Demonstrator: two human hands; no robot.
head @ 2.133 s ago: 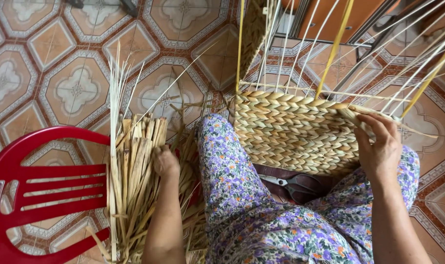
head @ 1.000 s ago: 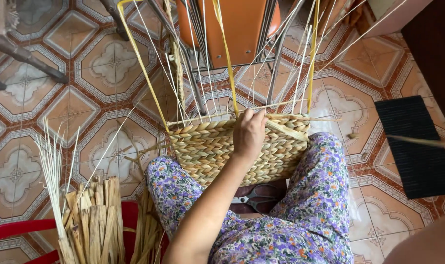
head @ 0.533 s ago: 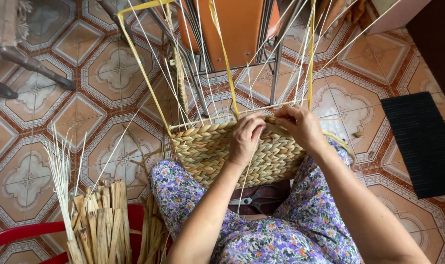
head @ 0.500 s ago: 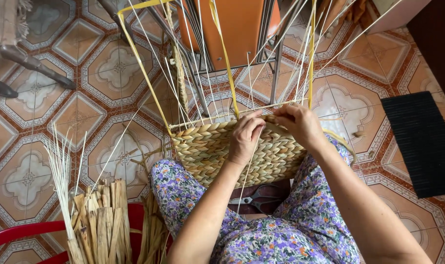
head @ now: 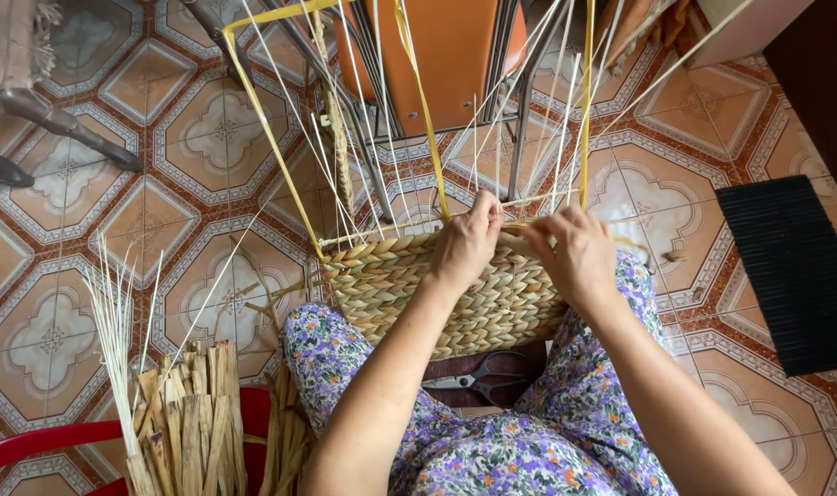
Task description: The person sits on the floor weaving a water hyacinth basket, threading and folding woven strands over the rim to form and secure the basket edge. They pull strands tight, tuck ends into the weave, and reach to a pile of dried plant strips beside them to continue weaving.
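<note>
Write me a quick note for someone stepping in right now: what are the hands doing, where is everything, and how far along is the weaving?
Left hand and right hand: both pinch strands at the top edge of the woven basket on the lap.
Done: several braided rows, forming the lower wall.
Left: the bare upright stakes above the rim are unwoven.
Supplies: bundle of dried fibre strips on the red chair at left; scissors on the lap under the basket.
</note>
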